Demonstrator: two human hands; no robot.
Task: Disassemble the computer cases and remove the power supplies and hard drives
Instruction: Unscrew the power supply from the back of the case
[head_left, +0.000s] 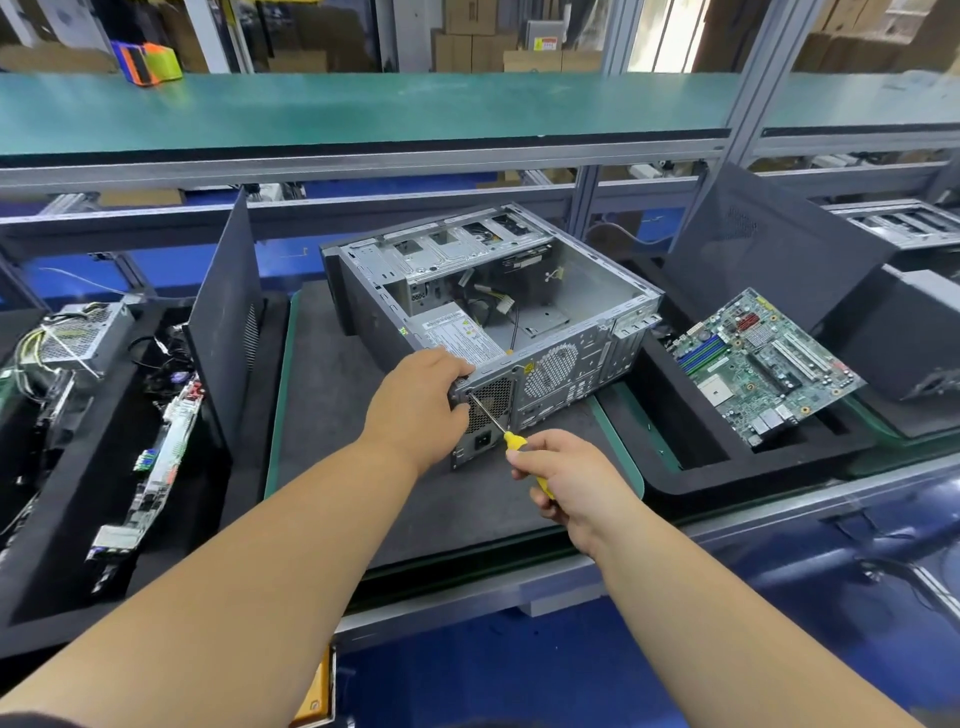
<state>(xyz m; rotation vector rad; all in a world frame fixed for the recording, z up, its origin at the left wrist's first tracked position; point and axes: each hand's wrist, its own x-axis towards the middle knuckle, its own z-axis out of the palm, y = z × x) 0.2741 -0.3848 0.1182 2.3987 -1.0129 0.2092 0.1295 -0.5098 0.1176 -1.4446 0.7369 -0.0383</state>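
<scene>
An open grey computer case (587, 291) lies on its side on a dark foam pad, its rear panel facing me. The power supply (462, 332), with a white label, sits inside at the near left corner, cables trailing from it. My left hand (421, 400) grips that near corner of the case at the power supply's rear grille. My right hand (561, 478) holds a yellow-handled screwdriver (514, 441); its tip meets a screw at the upper left of the grille. No hard drive is clearly visible in the drive bays (447, 249).
A green motherboard (763, 364) lies in a foam tray at right, with a dark side panel (769, 244) and another case behind it. At left, a removed power supply (78, 332), cards and cables fill a black tray, beside an upright side panel (228, 317). A green conveyor (363, 109) runs behind.
</scene>
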